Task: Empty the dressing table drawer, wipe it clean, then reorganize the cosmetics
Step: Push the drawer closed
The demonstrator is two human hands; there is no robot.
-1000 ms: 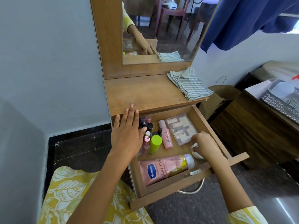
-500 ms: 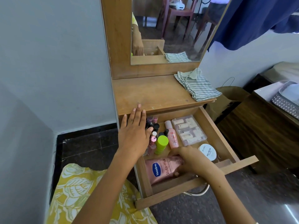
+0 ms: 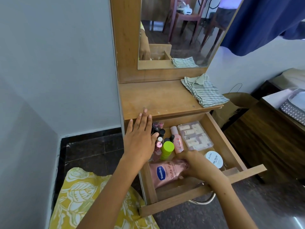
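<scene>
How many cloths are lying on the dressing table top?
1: a striped cloth at the right rear of the dressing table top; the mirror shows only its reflection.

The right hand [image 3: 196, 164] covers the cap end of the pink lotion tube [image 3: 166, 173], so the last letters of its label cannot be read. The left hand [image 3: 140, 139] hides the left side of the cluster of small bottles [image 3: 159, 134]; how many stand behind it cannot be told. The drawer's [image 3: 219, 134] metal handle [image 3: 204, 199] shows only as a curved piece under the front board. Small print on the white jar lid [image 3: 213, 159] is too fine to read. The basket [image 3: 293, 107] at the right is cut off by the edge, as is the blue cloth [image 3: 267, 22] above
</scene>
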